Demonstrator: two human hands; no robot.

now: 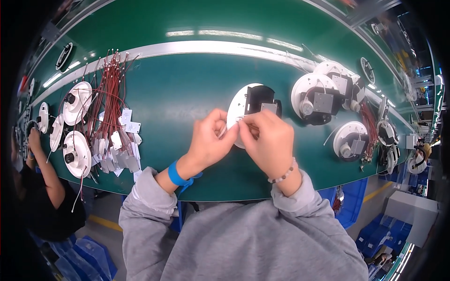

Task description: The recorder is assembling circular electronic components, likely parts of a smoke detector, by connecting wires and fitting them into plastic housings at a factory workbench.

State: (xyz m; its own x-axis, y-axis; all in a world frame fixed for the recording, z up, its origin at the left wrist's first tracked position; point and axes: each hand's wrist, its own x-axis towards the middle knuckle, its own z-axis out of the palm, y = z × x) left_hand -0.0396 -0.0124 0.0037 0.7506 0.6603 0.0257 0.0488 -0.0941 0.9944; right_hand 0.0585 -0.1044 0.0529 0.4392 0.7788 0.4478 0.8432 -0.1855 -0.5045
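In front of me a white round lamp base (237,105) with a black housing (261,97) and a grey metal plate lies on the green bench. Over its near side my left hand (211,138) is closed in a pinch on a thin pale wire (222,132). My right hand (269,140) meets it there, thumb and forefinger pressed together at the wire's end. The fingertips of both hands touch or nearly touch. Exactly how the wire ends lie between them is hidden by the fingers.
To the left lie a bundle of red-brown wires (111,77) with small white boards (117,152) and several white round bases (77,103). More assembled units (323,100) stand at the right. A co-worker's arm (47,168) reaches in at far left. Blue bins (351,203) sit below the bench.
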